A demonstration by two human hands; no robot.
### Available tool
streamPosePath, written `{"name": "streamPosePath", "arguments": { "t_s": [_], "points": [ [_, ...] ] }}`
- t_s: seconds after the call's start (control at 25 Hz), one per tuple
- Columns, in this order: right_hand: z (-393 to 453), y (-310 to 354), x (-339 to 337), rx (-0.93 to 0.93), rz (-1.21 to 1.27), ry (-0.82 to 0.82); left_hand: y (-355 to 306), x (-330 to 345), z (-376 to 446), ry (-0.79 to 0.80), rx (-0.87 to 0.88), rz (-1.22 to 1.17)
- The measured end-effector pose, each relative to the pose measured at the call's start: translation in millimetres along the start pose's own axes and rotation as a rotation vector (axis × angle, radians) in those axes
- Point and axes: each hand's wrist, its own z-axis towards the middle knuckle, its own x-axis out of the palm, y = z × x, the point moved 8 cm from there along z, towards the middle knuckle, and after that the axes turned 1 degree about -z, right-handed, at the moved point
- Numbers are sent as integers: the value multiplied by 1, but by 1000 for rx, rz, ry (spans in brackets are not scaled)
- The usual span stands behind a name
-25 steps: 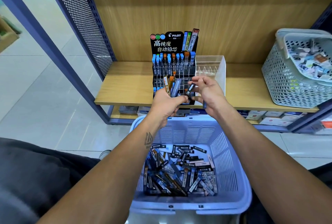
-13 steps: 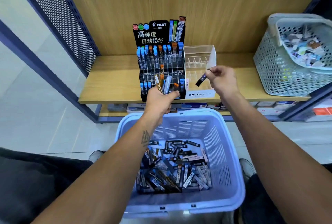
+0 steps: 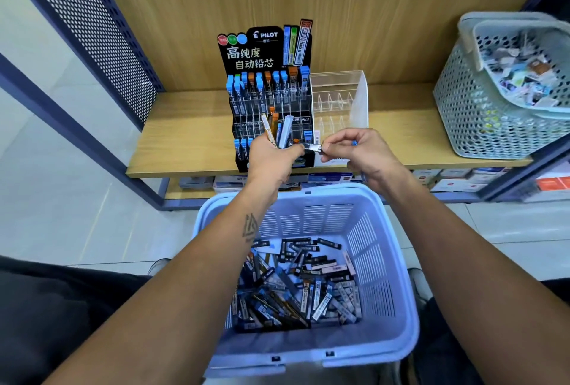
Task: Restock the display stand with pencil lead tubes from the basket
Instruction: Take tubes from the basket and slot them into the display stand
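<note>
Head view: wooden shelf [image 3: 185, 138] on a tiled floor, black display stand [image 3: 268, 82] at its front edge. Left hand [image 3: 271, 159] grasps a bunch of lead tubes [image 3: 282, 131] before the stand; right hand [image 3: 361, 153] pinches one tube [image 3: 313, 147] between both hands. Lavender basket [image 3: 398, 307] of tubes sits below, clear organizer [image 3: 342, 97] just right of the stand.

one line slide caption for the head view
Left hand holds lead tubes at the display stand; right hand pinches one.

There are two baskets: one purple basket [image 3: 385, 276] near, with too many lead tubes [image 3: 296, 286] to count, and one grey basket [image 3: 468, 113] far right. One black stand [image 3: 268, 82] and one clear box [image 3: 339, 97] sit on the shelf [image 3: 185, 131]. Two hands show.
</note>
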Motion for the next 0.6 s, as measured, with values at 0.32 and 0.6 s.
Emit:
{"name": "streamPosePath", "arguments": {
  "t_s": [0.32,0.6],
  "points": [
    [-4,12,17,-83,-218,241,-4,1,-11,82,12,34],
    [30,13,-34,-171,-388,-281,21,-6,-8,31,-137,-57]
  ]
}}
